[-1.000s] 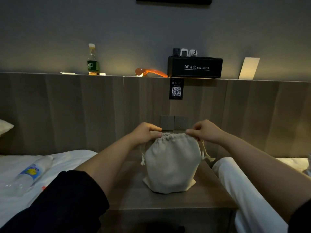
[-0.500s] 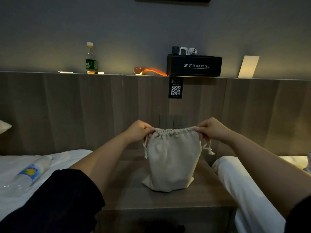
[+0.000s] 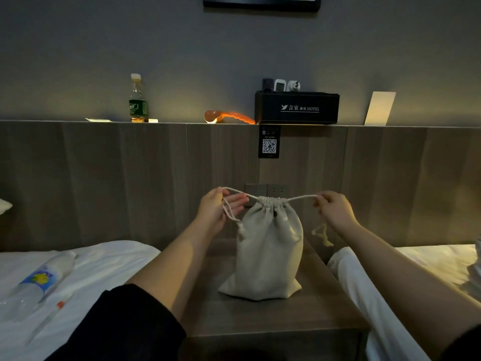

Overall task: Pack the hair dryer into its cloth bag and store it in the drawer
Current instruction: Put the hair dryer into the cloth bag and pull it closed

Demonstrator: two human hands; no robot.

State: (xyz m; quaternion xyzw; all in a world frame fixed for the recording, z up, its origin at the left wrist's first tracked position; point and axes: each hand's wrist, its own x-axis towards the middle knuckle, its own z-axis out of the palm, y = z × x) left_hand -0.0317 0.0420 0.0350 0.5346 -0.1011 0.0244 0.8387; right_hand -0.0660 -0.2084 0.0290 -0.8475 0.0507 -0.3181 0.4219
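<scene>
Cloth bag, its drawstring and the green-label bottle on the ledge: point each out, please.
cloth bag (image 3: 268,251): head view, middle of its front face.
drawstring (image 3: 299,198): head view, taut stretch right of the gathered neck.
green-label bottle (image 3: 138,108): head view, on the label.

Warm light is glowing along the ledge of a brown wood-panel headboard (image 3: 104,178) beneath a plain grey wall (image 3: 78,35), white-sheeted beds (image 3: 104,261) flanking a brown wooden worktop (image 3: 260,316).
</scene>
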